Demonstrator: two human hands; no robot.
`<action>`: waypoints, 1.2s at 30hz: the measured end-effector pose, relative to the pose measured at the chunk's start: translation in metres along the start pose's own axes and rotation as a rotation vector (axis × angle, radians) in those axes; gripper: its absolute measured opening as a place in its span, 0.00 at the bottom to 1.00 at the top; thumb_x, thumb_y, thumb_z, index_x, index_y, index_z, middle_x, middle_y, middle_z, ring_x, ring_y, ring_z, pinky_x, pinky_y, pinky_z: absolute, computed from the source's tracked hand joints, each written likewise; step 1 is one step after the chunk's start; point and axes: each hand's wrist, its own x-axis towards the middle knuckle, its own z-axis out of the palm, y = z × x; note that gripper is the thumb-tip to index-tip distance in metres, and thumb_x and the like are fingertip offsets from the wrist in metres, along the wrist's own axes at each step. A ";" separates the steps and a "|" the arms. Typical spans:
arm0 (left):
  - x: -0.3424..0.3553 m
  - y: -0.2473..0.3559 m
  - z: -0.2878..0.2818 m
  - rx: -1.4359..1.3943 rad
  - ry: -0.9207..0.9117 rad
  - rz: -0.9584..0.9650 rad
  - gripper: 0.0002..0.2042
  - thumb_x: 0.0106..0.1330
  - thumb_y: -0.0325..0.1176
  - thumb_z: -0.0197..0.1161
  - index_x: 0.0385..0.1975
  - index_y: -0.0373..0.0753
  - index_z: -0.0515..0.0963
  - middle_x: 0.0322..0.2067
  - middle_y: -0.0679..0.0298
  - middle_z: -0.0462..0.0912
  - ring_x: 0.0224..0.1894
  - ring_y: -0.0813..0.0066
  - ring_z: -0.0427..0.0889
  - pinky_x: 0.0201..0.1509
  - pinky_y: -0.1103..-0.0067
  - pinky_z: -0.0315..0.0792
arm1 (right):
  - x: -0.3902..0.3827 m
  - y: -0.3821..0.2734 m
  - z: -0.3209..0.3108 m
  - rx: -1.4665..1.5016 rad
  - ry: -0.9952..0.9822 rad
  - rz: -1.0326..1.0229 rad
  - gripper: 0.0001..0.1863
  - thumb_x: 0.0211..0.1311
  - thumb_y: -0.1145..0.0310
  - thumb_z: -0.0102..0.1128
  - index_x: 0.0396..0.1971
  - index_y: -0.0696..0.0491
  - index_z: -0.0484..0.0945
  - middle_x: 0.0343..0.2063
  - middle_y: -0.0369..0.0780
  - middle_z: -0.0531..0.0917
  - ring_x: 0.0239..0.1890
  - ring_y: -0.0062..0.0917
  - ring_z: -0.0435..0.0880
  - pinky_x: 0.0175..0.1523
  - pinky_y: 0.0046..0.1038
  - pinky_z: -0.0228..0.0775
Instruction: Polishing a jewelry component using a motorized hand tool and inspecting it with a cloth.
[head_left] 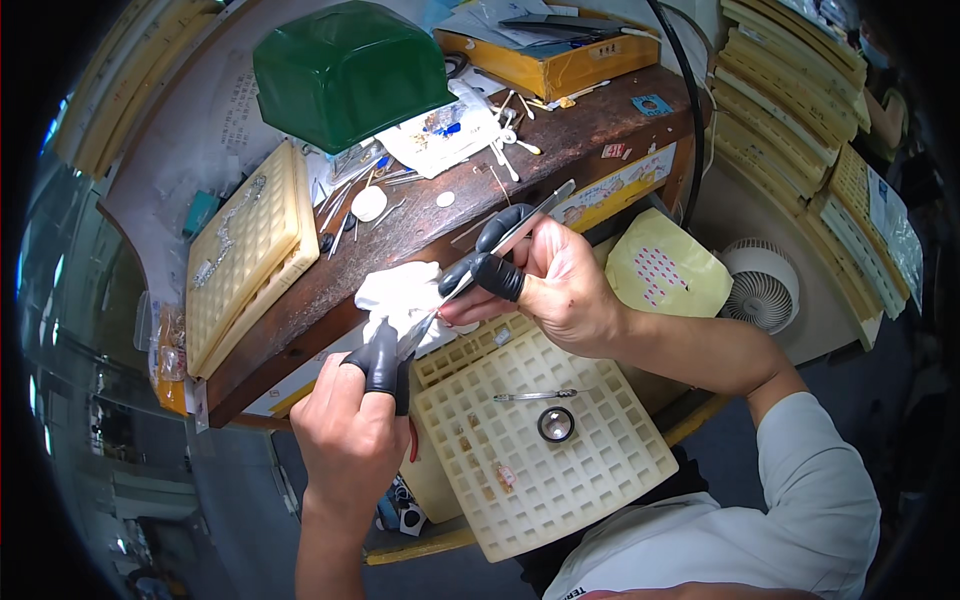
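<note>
Black finger cots cover several fingertips of both my hands. My right hand (565, 285) is closed in a pinch around a long flat metal tool (540, 212), slanting from upper right to lower left; it may be tweezers or a file. Lower left of it, my left hand (355, 410) pinches a thin, shiny pointed piece (415, 336), whose kind I cannot make out. The tips of the two meet or nearly meet near my right fingers. A crumpled white cloth (395, 288) lies just behind my left fingertips, against the bench edge.
Below my hands, a cream gridded tray (600, 480) bears a round black-rimmed loupe (555, 424) and a thin metal tool (535, 396). A green cover (350, 75), cotton swabs (505, 160) and a yellow box (560, 72) stand on the wooden bench. A white fan (762, 285) sits at right.
</note>
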 end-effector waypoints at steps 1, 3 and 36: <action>0.000 0.000 0.000 0.004 -0.007 -0.007 0.11 0.28 0.20 0.60 0.18 0.28 0.72 0.24 0.55 0.73 0.26 0.56 0.79 0.20 0.69 0.72 | 0.000 0.000 0.000 -0.006 -0.004 -0.003 0.10 0.72 0.76 0.48 0.47 0.61 0.60 0.45 0.57 0.80 0.47 0.47 0.85 0.53 0.46 0.81; 0.000 0.001 0.000 0.009 0.002 -0.005 0.11 0.28 0.20 0.60 0.17 0.29 0.71 0.23 0.55 0.72 0.26 0.57 0.78 0.20 0.69 0.72 | 0.000 0.000 0.001 -0.014 0.001 -0.010 0.10 0.72 0.77 0.47 0.47 0.61 0.60 0.45 0.57 0.80 0.47 0.48 0.85 0.53 0.46 0.81; -0.005 0.000 0.000 -0.002 -0.024 -0.016 0.12 0.28 0.19 0.59 0.19 0.29 0.71 0.23 0.55 0.69 0.25 0.56 0.76 0.21 0.67 0.69 | -0.002 0.005 0.002 0.009 0.077 -0.022 0.08 0.71 0.79 0.45 0.45 0.63 0.60 0.41 0.57 0.81 0.46 0.46 0.86 0.52 0.45 0.82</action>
